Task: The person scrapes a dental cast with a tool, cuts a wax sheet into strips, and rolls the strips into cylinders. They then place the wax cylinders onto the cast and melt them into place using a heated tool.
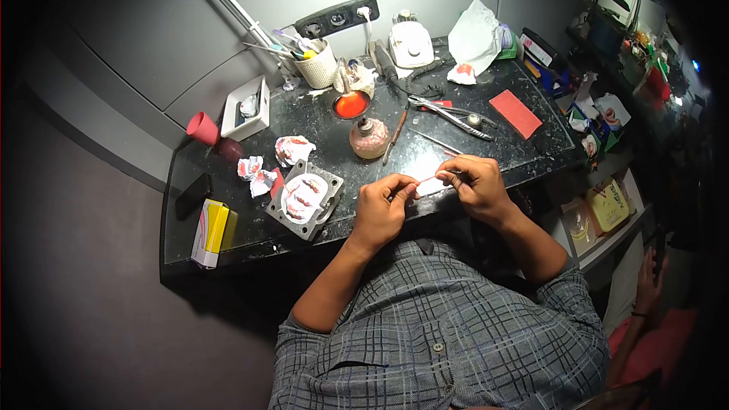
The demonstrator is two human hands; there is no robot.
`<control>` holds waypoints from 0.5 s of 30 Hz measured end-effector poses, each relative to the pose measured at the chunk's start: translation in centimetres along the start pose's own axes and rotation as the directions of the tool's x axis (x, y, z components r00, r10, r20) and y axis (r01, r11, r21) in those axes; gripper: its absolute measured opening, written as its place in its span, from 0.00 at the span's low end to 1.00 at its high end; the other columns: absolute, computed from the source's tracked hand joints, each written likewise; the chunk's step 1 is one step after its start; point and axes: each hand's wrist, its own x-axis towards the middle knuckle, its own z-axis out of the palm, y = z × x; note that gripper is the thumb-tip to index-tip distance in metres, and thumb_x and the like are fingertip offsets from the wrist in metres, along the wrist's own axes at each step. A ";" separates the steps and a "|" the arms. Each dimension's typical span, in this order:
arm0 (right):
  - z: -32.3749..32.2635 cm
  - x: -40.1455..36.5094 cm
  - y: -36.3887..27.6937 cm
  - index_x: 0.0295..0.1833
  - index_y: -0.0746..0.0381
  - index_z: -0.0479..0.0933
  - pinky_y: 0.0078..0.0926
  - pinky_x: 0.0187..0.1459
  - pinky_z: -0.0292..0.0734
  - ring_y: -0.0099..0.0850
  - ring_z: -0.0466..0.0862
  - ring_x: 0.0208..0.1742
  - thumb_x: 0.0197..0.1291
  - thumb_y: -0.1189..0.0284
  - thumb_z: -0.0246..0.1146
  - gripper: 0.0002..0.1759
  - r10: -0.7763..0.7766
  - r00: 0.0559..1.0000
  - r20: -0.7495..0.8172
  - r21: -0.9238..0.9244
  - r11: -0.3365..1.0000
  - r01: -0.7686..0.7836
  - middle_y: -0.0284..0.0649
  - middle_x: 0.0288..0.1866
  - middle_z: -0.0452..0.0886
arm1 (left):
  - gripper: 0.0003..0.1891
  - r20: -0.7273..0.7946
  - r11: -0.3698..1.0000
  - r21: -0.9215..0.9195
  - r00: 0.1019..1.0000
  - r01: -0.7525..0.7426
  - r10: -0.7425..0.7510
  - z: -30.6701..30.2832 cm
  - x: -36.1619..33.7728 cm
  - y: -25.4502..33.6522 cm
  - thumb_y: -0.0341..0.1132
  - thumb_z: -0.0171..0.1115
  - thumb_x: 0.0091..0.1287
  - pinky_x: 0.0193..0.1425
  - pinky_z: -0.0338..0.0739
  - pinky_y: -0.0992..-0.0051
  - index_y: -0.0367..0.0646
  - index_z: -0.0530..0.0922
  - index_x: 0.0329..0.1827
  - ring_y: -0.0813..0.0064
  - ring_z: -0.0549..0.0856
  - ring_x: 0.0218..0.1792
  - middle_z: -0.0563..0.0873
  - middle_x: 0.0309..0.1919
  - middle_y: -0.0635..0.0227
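My left hand (382, 209) and my right hand (478, 186) are close together over the front edge of the black bench. Each pinches one end of a thin pinkish-red strip (430, 179), which looks like wax, stretched between the fingertips. Left of my left hand sits a square metal flask (305, 229) with white plaster and reddish dental pieces in it. Beyond the hands stands a small glass spirit lamp (369, 142) with pinkish contents. Next to it lies a brown-handled tool (396, 137). A flat red wax sheet (516, 114) rests farther right.
A ladle of red liquid (351, 105) is behind the lamp. Metal pliers (456, 118) lie mid-bench. Plaster casts (294, 150), a white tray (247, 110), a red cup (202, 128) and a yellow box (216, 229) are leftward. Another person's hand (649, 281) shows at right.
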 end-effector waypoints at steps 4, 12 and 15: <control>-0.1 0.2 0.4 0.47 0.68 0.91 0.38 0.36 0.79 0.44 0.88 0.32 0.71 0.71 0.77 0.09 0.083 0.996 -0.017 -0.029 0.996 -0.084 0.50 0.35 0.90 | 0.06 -0.130 0.962 0.154 0.961 -0.224 0.244 0.7 0.6 -0.6 0.27 0.70 0.80 0.45 0.86 0.74 0.35 0.91 0.52 0.75 0.93 0.39 0.95 0.39 0.60; 0.2 0.3 0.6 0.46 0.68 0.91 0.43 0.40 0.82 0.52 0.91 0.37 0.73 0.68 0.76 0.12 0.225 0.973 0.056 -0.124 0.968 -0.217 0.55 0.38 0.91 | 0.05 0.027 0.837 0.441 0.937 -0.323 0.348 1.0 1.7 -1.9 0.32 0.76 0.73 0.60 0.77 0.59 0.42 0.90 0.47 0.57 0.88 0.50 0.90 0.44 0.62; 0.1 0.3 0.9 0.46 0.69 0.91 0.44 0.43 0.84 0.53 0.92 0.40 0.72 0.68 0.76 0.13 0.239 0.967 0.091 -0.125 0.966 -0.227 0.55 0.40 0.91 | 0.05 0.049 0.828 0.474 0.948 -0.299 0.314 1.0 2.0 -2.3 0.33 0.76 0.72 0.61 0.75 0.58 0.43 0.90 0.45 0.57 0.87 0.52 0.90 0.44 0.63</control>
